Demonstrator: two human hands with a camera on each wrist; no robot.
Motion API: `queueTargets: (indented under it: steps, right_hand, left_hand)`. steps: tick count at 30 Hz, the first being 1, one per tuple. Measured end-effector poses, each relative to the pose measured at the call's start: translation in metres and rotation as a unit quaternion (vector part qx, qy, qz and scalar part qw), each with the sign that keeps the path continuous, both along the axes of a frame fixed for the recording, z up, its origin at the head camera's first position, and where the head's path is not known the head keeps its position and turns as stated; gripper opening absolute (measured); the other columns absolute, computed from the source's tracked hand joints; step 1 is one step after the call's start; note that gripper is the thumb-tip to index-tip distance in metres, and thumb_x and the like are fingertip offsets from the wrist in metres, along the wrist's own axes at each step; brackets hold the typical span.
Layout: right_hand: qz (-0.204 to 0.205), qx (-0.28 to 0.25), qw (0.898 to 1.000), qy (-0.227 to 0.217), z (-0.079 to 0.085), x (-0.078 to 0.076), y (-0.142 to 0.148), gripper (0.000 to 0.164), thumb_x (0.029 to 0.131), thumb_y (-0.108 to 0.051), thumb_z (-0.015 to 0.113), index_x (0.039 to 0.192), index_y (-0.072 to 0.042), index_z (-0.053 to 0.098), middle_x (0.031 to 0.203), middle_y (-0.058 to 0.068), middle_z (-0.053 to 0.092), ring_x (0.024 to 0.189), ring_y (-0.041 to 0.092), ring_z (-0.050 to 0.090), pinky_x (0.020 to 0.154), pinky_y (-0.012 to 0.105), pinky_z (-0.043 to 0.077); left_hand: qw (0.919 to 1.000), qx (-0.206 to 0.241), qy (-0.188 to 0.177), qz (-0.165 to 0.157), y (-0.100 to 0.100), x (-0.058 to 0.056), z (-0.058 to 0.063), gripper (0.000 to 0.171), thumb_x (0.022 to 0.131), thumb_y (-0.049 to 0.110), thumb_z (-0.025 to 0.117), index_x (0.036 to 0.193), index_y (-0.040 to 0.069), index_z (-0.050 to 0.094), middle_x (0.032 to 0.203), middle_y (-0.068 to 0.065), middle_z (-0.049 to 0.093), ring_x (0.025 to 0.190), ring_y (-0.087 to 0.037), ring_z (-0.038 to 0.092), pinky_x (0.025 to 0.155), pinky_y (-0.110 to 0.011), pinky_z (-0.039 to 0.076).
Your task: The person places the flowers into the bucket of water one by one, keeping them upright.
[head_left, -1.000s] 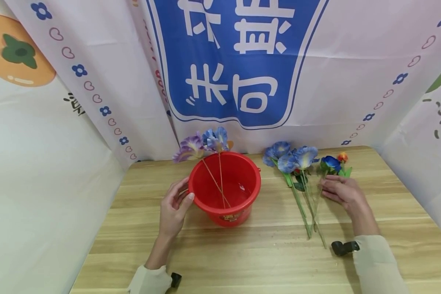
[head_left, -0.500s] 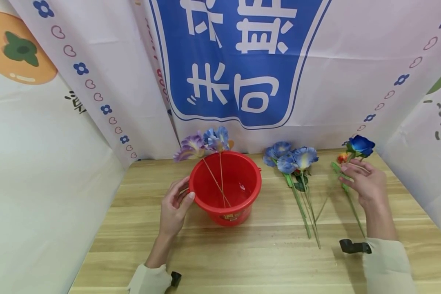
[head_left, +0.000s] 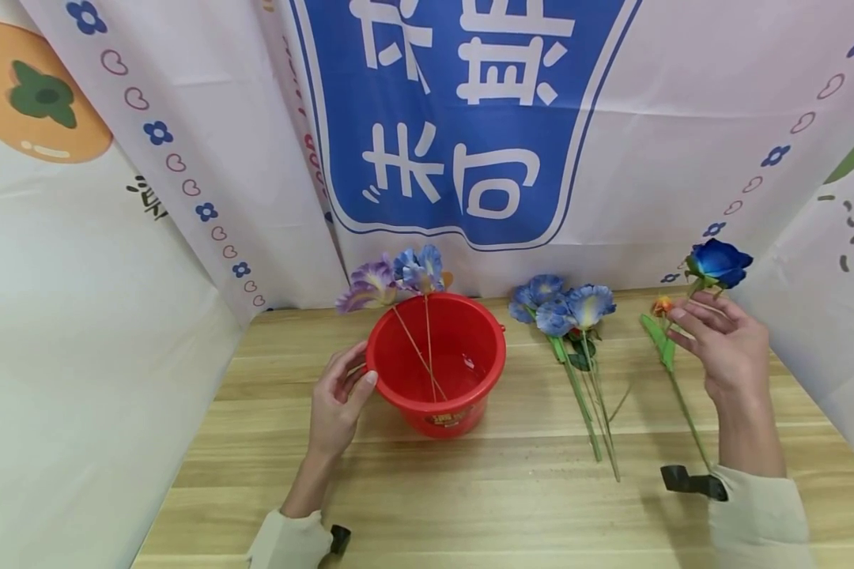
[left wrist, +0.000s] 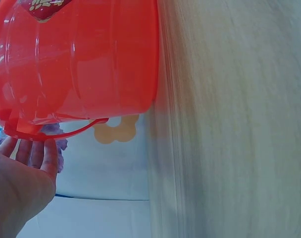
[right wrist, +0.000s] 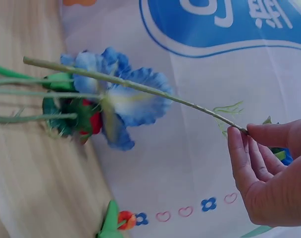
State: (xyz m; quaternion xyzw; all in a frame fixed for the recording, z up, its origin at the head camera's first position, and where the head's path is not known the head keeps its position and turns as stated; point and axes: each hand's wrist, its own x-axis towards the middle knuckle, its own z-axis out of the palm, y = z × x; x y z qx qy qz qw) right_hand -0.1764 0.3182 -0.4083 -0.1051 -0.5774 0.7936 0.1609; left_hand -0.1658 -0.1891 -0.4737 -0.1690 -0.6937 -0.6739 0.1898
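A red bucket [head_left: 484, 340] stands on the table with a purple iris [head_left: 370, 286] and a blue iris [head_left: 420, 270] leaning in it, blooms above the far rim. My left hand [head_left: 336, 407] grips the bucket's left rim, thumb in front; in the left wrist view the fingertips meet the rim and its thin handle [left wrist: 81, 130]. At the right, my right hand [head_left: 733, 348] pinches a blue rose [head_left: 719, 263] by its stem, just under the bloom. The right wrist view shows that stem [right wrist: 140, 88] raised off the table, its cut end pointing away from the hand.
Several blue irises [head_left: 589, 307] lie right of the bucket, with a red flower [right wrist: 93, 119] partly hidden among them. An orange flower [head_left: 662, 306] with green leaves lies beside my right hand. A printed cloth [head_left: 633, 197] hangs behind the wooden table [head_left: 527, 514].
My right hand has lifted the blue rose off the pile and carried it right and up. The orange flower's stem has come into view. My left hand and the bucket have stayed put.
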Motion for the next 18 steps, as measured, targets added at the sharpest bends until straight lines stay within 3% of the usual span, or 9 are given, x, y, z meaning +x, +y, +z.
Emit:
queueTargets:
  steps: [18]
  right_hand:
    - [0.028,0.029,0.997,0.069,0.025,0.019,-0.028,0.035,0.093,0.006,0.078,0.124,-0.005,0.065,0.099,-0.002,0.082,0.086,0.009,0.081,0.069,0.026,0.068]
  left_hand:
    - [1.0,0.001,-0.005,0.002,0.0,0.0,0.0,0.048,0.097,-0.013,0.067,0.144,-0.008,0.06,0.141,-0.023,0.061,0.127,-0.016,0.066,0.109,-0.021,0.057]
